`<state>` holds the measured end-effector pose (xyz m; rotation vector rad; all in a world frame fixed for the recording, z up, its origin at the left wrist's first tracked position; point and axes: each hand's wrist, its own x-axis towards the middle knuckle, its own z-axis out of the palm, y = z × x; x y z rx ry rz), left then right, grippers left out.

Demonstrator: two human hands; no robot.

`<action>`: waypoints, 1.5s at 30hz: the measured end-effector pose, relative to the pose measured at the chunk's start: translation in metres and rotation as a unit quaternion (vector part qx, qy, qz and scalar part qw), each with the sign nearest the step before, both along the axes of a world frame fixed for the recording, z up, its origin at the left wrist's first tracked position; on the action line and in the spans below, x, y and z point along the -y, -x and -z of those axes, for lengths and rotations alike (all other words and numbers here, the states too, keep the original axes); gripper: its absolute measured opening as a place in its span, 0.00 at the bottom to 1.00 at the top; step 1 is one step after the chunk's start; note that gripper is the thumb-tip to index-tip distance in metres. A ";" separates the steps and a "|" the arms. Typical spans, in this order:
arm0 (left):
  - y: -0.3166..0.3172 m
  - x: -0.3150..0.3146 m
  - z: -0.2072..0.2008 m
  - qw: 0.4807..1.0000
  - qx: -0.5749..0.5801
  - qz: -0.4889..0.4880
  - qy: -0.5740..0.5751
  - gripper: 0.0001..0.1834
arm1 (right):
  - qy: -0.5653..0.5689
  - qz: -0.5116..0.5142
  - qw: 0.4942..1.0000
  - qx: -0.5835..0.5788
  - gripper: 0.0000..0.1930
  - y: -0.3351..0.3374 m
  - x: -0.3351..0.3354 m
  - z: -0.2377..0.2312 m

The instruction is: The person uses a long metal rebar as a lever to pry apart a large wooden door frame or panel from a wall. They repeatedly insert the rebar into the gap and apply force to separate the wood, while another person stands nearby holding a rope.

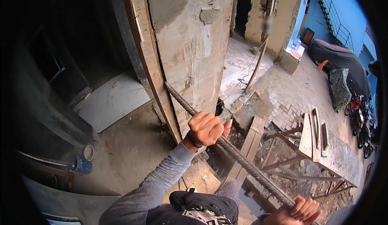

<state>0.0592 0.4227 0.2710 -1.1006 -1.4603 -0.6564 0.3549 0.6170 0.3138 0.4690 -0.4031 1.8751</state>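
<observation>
A long ribbed steel rebar (250, 167) runs slantwise across the middle of the head view. Its far end meets the gap between an upright wooden plank (150, 63) and a concrete column (190, 47); how deep the tip sits there I cannot tell. My left hand (205, 130) is wrapped round the bar near that end, knuckles up, a dark band on its wrist. Further down, close to the lower edge, my right hand (299, 212) grips the same bar. Both hands are closed on it.
Narrow planks (247, 148) lie over rubble below the bar. To the right stands a wooden trestle table (337, 154) with loose timber pieces on it. A blue bucket (79, 164) is on the left. A covered vehicle (339, 59) and motorcycles (357, 117) stand far right.
</observation>
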 end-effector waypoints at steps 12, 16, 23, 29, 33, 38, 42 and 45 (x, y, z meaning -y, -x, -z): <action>0.072 -0.071 0.006 0.984 -0.036 -0.170 0.023 0.27 | -0.032 -0.199 0.979 -0.012 0.23 0.181 -0.231 0.050; 0.068 -0.066 0.017 0.987 -0.037 -0.152 0.041 0.26 | -0.024 -0.182 0.983 -0.003 0.23 0.163 -0.220 0.075; 0.040 -0.036 0.031 0.994 -0.039 -0.071 0.078 0.23 | 0.070 -0.098 0.993 0.006 0.23 0.078 -0.134 0.110; 0.012 -0.004 0.029 0.995 -0.010 -0.001 0.096 0.20 | 0.215 -0.005 0.970 0.118 0.23 0.018 -0.023 0.083; 0.000 0.017 0.022 0.996 0.009 0.018 0.089 0.25 | 0.133 0.015 0.990 0.054 0.24 0.001 0.027 0.064; -0.008 0.035 0.015 0.995 0.043 0.049 0.078 0.21 | 0.068 0.061 0.996 -0.013 0.23 -0.009 0.068 0.054; -0.008 0.038 0.012 0.995 0.041 0.049 0.082 0.20 | 0.049 0.057 0.997 -0.021 0.23 -0.008 0.069 0.048; -0.001 0.028 0.010 0.995 0.036 0.049 0.081 0.20 | 0.064 0.029 0.998 -0.008 0.23 0.004 0.046 0.043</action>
